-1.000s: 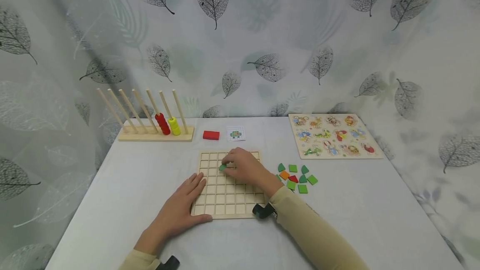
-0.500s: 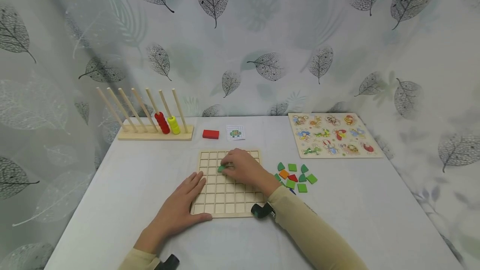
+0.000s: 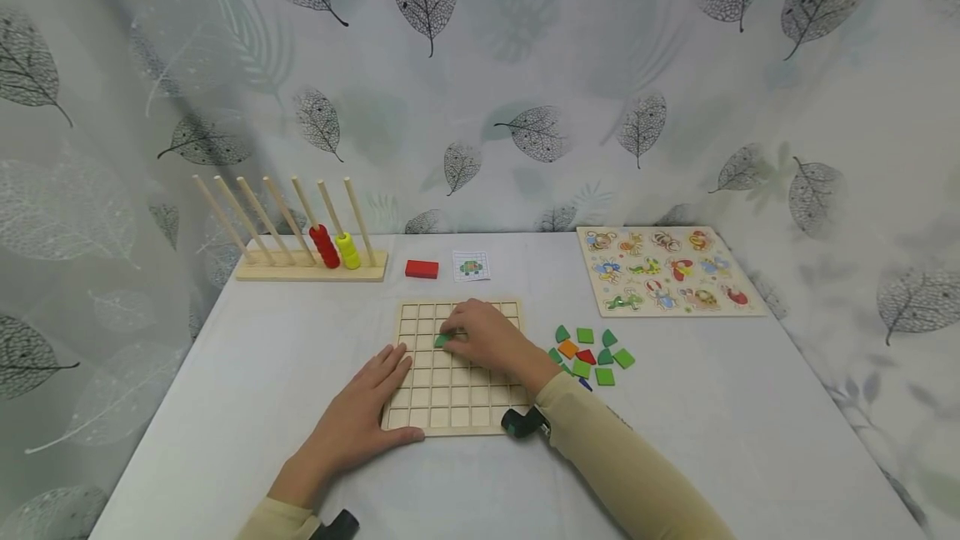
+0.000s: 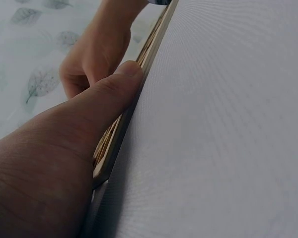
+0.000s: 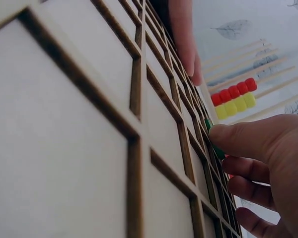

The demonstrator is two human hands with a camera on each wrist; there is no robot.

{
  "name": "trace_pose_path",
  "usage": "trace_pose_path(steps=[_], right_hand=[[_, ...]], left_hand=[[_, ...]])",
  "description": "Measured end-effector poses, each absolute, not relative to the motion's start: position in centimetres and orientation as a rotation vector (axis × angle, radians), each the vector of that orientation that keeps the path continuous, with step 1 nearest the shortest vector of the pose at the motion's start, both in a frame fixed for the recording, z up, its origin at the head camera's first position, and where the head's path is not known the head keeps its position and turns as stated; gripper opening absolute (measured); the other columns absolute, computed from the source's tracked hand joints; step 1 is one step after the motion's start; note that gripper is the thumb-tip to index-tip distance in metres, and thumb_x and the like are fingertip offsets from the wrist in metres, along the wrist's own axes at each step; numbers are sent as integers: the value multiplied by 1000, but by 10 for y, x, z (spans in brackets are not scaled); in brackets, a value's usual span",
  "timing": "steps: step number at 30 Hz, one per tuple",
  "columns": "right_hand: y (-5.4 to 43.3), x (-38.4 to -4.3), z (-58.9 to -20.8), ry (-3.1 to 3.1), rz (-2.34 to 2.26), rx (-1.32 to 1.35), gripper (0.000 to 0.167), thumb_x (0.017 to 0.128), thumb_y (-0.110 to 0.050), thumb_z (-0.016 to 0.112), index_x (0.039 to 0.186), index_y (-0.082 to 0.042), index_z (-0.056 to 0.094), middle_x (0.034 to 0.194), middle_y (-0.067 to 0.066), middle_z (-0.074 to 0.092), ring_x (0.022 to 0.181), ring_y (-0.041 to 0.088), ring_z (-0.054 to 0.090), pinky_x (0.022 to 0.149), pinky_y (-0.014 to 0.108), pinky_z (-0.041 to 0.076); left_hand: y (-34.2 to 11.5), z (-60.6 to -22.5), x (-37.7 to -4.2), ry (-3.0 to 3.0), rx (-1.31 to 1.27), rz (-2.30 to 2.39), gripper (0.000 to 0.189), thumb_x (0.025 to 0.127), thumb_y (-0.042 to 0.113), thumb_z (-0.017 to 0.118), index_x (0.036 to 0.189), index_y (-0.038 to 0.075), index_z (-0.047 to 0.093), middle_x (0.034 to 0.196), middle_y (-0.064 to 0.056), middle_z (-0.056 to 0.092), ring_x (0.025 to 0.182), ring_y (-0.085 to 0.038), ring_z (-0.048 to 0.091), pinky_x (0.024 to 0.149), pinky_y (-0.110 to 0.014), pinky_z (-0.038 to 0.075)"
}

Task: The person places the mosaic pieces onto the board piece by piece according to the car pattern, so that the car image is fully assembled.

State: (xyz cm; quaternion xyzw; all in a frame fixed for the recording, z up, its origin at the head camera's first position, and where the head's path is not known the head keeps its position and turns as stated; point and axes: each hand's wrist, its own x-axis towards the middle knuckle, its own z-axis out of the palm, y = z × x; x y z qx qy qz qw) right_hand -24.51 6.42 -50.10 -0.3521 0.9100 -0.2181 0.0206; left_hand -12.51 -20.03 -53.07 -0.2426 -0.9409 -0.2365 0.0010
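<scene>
A wooden grid board (image 3: 450, 419) lies flat on the white table. My left hand (image 3: 358, 419) rests along its left edge, fingers stretched over the side and thumb at the near corner; the left wrist view shows that thumb (image 4: 109, 91) lying on the frame. Over the upper middle cells, my right hand (image 3: 491, 336) pinches a dark green rounded tile (image 3: 441, 341) between thumb and fingers. In the right wrist view the green tile (image 5: 216, 144) sits at the grid under the thumb, partly hidden. Several green, orange, red and blue tiles (image 3: 585, 337) lie loose right of the board.
At the back left stands a wooden peg rack (image 3: 311, 273) with red beads (image 3: 325, 247) and yellow beads (image 3: 348, 251). Behind the board are a red block (image 3: 422, 269) and a small picture card (image 3: 471, 267). An insect puzzle board (image 3: 667, 273) lies at the back right.
My right hand has shifted slightly left and toward me, and the green tile has come lower onto the grid. The left hand stays on the board's edge.
</scene>
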Motion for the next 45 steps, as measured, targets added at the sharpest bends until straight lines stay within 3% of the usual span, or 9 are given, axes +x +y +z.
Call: trace_pose_path(steps=[22, 32, 37, 45], right_hand=[[64, -245, -502, 2825, -669, -1099, 20, 100, -26, 81, 117, -17, 85, 115, -4, 74, 114, 16, 63, 102, 36, 53], [74, -249, -499, 2806, -768, -1062, 30, 101, -29, 79, 128, -15, 80, 119, -6, 73, 105, 10, 65, 96, 33, 55], [80, -244, -489, 2779, -822, -1057, 33, 102, -28, 77, 131, -13, 78, 127, -3, 74, 115, 14, 67, 102, 37, 55], [99, -233, -468, 2862, -895, -1034, 41, 98, -30, 85, 135, -13, 77, 132, -2, 73, 128, 18, 65, 109, 40, 53]], left_hand=[[-201, -530, -125, -2934, -768, -769, 114, 86, 80, 73, 169, 11, 39, 178, -4, 27, 164, -29, 22, 125, -57, 33], [-201, -530, -125, -2942, -765, -777, 114, 86, 81, 72, 169, 11, 39, 178, -3, 26, 164, -29, 21, 125, -58, 33], [-201, -531, -125, -2924, -778, -772, 113, 86, 81, 73, 169, 11, 40, 178, -4, 27, 164, -30, 22, 124, -57, 34], [-202, -533, -126, -2914, -775, -762, 114, 85, 81, 73, 169, 10, 40, 178, -4, 28, 164, -29, 23, 124, -57, 34]])
